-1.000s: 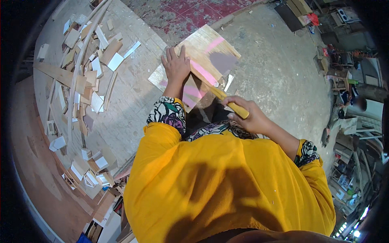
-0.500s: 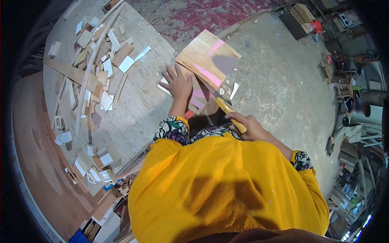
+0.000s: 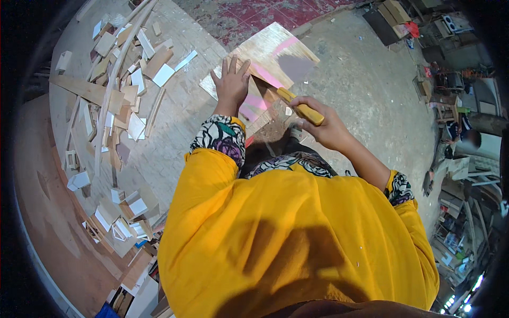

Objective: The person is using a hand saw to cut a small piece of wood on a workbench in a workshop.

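Note:
My left hand lies flat with spread fingers on a pale plywood board marked with pink stripes and a grey patch. The board reaches past the table's edge. Closed around the yellow handle of a hand saw is my right hand, just off the board's near right side. Little of the saw blade shows; it meets the board along a dark gap that runs between the far part and a nearer strip, also marked pink.
A worktable on the left carries a heap of wood offcuts and long thin strips. More small blocks lie at its near end. Concrete floor spreads to the right, with cluttered wood and boxes along the far side.
My right hand and the saw have moved forward and up, and less blade shows. My left hand has shifted slightly forward on the board, which sits a little farther away in view.

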A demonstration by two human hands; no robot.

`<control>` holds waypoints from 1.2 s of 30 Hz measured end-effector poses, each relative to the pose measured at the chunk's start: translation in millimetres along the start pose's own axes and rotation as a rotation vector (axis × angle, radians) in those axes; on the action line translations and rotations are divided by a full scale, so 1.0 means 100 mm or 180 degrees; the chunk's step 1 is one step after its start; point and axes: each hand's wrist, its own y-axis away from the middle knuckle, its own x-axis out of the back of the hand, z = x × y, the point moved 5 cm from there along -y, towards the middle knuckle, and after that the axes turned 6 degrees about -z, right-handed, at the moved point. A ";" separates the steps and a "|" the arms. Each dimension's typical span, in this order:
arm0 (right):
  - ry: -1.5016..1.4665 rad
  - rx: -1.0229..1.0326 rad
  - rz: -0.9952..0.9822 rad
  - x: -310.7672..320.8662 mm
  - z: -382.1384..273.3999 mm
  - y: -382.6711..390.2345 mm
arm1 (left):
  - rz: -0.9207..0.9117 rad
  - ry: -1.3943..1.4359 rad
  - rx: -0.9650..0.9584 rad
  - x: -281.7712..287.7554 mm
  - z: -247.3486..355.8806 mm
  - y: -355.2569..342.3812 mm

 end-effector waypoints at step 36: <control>0.0122 0.0189 -0.0148 -0.04 0.23 0.07 | -0.0207 -0.0119 0.0120 0.07 0.01 0.02</control>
